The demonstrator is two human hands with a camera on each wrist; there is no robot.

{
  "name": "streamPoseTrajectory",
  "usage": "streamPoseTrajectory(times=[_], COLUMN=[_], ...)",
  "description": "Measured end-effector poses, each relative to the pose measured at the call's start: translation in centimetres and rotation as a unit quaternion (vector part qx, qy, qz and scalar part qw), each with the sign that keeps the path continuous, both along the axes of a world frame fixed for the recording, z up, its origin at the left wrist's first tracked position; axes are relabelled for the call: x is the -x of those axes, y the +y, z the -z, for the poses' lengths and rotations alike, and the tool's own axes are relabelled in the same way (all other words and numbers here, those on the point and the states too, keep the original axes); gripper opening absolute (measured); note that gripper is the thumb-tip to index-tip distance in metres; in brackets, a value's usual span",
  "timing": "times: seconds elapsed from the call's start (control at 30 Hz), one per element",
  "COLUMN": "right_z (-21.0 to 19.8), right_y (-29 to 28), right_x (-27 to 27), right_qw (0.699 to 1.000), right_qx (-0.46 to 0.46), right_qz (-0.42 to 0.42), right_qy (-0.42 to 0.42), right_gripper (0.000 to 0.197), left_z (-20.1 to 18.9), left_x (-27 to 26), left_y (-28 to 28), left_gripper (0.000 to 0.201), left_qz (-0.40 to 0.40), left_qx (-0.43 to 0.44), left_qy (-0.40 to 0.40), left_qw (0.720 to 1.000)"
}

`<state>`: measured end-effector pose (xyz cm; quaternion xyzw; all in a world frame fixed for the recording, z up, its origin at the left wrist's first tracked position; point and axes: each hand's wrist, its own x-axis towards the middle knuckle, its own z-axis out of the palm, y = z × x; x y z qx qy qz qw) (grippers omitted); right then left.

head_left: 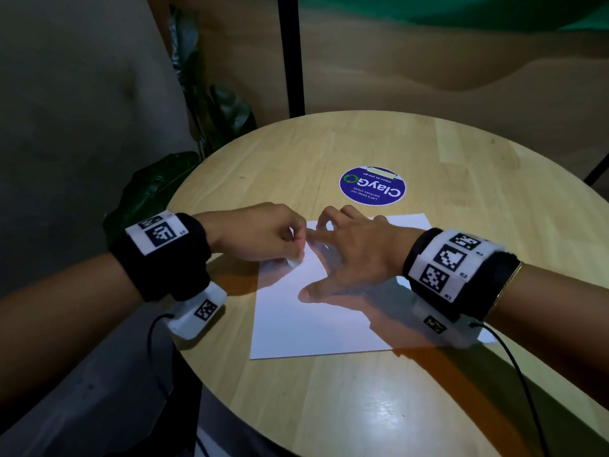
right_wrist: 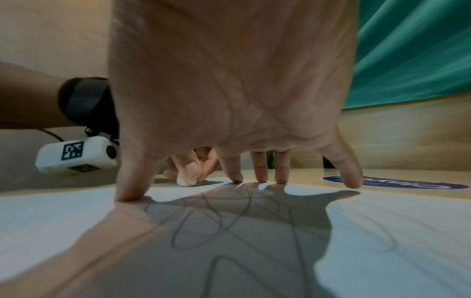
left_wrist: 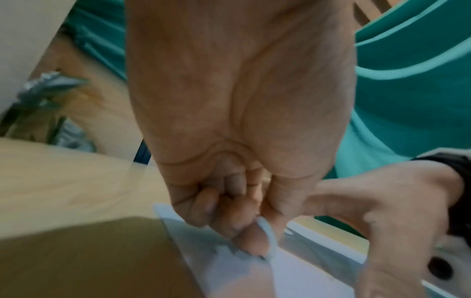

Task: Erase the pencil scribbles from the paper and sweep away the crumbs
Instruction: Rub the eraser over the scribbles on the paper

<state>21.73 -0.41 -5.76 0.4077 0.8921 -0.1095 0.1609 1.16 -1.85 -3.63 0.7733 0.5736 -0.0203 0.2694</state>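
A white sheet of paper lies on the round wooden table. Grey pencil scribbles loop across it, seen clearly only in the right wrist view, under my right palm. My right hand is spread over the sheet, and its fingertips press the paper down. My left hand pinches a small white eraser between thumb and fingers. The eraser touches the paper near its far left corner, just left of my right index finger. Eraser crumbs are too small to make out.
A round blue sticker is stuck on the table beyond the paper. Dark plant leaves hang off the table's left edge. A black post stands behind the table. Cables run from both wrist cameras over the near edge.
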Motion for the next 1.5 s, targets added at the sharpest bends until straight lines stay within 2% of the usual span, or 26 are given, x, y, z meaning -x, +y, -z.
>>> streamPoseTrajectory(times=[0.2,0.33,0.47,0.57,0.7,0.77,0.83,0.9,1.0,1.13,1.27,1.37,1.5], right_z=[-0.6,-1.1,-1.3,-1.3,-1.2,-1.2,-1.3,-1.4,-1.4,-1.0,-0.9,-1.0,-1.0], right_y=[-0.5,-1.3,-1.7,-1.6,-1.6,-1.6,-1.9,-2.2,-2.0,-1.2,-1.1,-1.2,-1.2], right_x=[-0.1,0.1,0.5,0.4,0.6,0.6,0.7,0.9,0.8,0.3,0.3,0.3,0.2], right_qw=[1.0,0.998,0.997,0.997,0.997,0.997,0.997,0.997,0.996,0.996,0.995,0.995,0.995], right_qx=[-0.023,-0.05,-0.074,-0.074,-0.079,-0.075,-0.071,-0.072,-0.088,-0.082,-0.1,-0.1,-0.095], right_qz=[0.007,-0.005,-0.006,-0.002,-0.004,0.0,0.004,0.001,-0.006,-0.002,-0.004,-0.001,0.007], right_qy=[-0.014,-0.026,-0.032,-0.025,-0.021,-0.022,-0.022,-0.019,-0.021,0.024,0.02,0.024,0.013], right_gripper=[0.08,0.077,0.078,0.077,0.074,0.072,0.064,0.055,0.046,0.044,0.049,0.051,0.051], left_z=[-0.1,-0.1,0.0,0.0,0.0,0.1,0.0,-0.1,0.0,0.2,0.1,0.0,0.0], left_x=[0.5,0.3,1.0,0.9,1.6,1.3,1.1,1.3,1.3,1.3,0.9,1.1,0.7], left_y=[0.6,0.7,1.1,1.1,1.4,1.3,1.3,1.3,1.1,0.9,0.6,0.8,0.6], left_gripper=[0.01,0.009,0.008,0.009,0.008,0.009,0.01,0.008,0.008,0.008,0.009,0.008,0.009], left_qz=[-0.066,-0.06,-0.088,-0.069,-0.077,-0.064,-0.06,-0.074,-0.061,-0.064,-0.035,-0.043,-0.019], left_qx=[-0.065,-0.004,-0.072,-0.039,-0.072,-0.036,-0.033,-0.07,-0.037,-0.067,0.011,-0.06,0.015], left_qy=[0.017,-0.014,0.001,0.007,0.025,0.01,0.009,0.014,0.002,-0.004,-0.022,0.002,-0.017], left_qw=[0.996,0.998,0.994,0.997,0.994,0.997,0.998,0.995,0.997,0.996,0.999,0.997,1.0])
